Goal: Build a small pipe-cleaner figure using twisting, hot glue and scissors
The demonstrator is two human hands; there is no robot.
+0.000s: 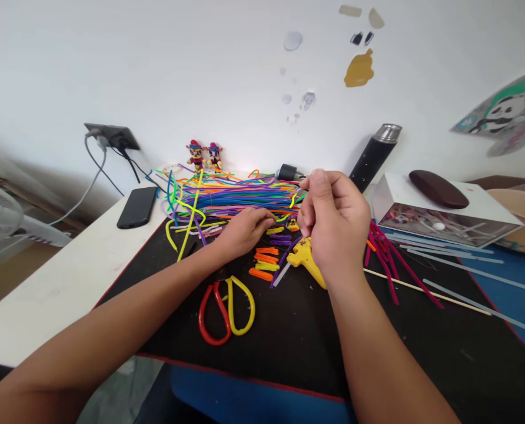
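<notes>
My left hand (246, 231) lies low over the near edge of a pile of coloured pipe cleaners (245, 197), its fingers curled together; whatever they hold is hidden. Higher and nearer the camera, my right hand (335, 215) is closed in a pinch, and I cannot make out what is in it. Between the hands lie short folded orange pipe cleaners (266, 258), with yellow and purple ones beside them. A yellow glue gun (307, 259) rests partly behind my right wrist. Scissors (215, 315) with one red and one yellow handle lie below my left hand.
On the left are a black phone (136, 207) and a wall socket (112, 135) with cables. Two small figures (204, 154) stand against the wall. To the right are a black flask (376, 154), a white box (448, 206), magenta pipe cleaners (384, 259) and translucent glue sticks (478, 274).
</notes>
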